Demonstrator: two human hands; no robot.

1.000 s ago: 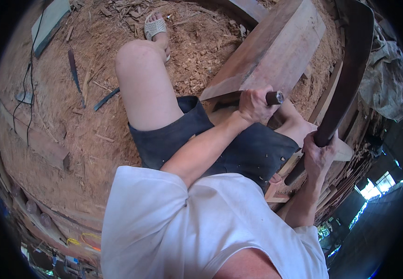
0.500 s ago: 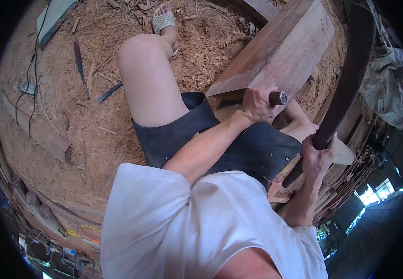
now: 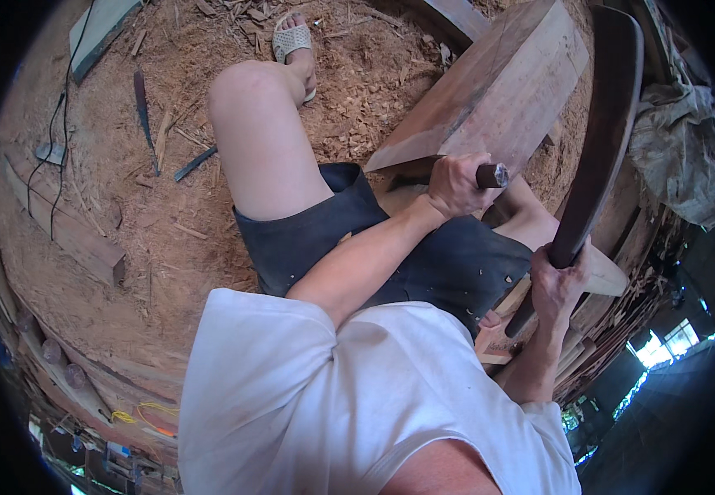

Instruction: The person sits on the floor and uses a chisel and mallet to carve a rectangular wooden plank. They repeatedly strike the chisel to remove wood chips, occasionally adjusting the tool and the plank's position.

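Observation:
A chisel [image 3: 493, 175] is in my left hand [image 3: 459, 188]. The hand's fingers are wrapped round its dark handle, and only the worn butt end shows clearly; its blade is hidden. This hand rests at the near end of a large reddish-brown timber block [image 3: 502, 91], which slants away to the far right. My right hand [image 3: 559, 285] grips a long, dark wooden mallet [image 3: 601, 124] near its narrow lower end. The mallet's broad, slightly curved head rises to the right of the block, apart from the chisel.
Wood chips and sawdust [image 3: 357, 99] cover the ground. To the left lie a dark-handled tool [image 3: 141, 97], a dark flat bar [image 3: 195, 163], a timber beam [image 3: 85, 239] and a black cord [image 3: 66, 91]. A pale plastic sheet [image 3: 681, 153] bunches up at the far right.
The mallet's head has swung left and come into fuller view, its rounded top now visible. My right hand has shifted slightly left and down. My left hand and the chisel have stayed nearly still.

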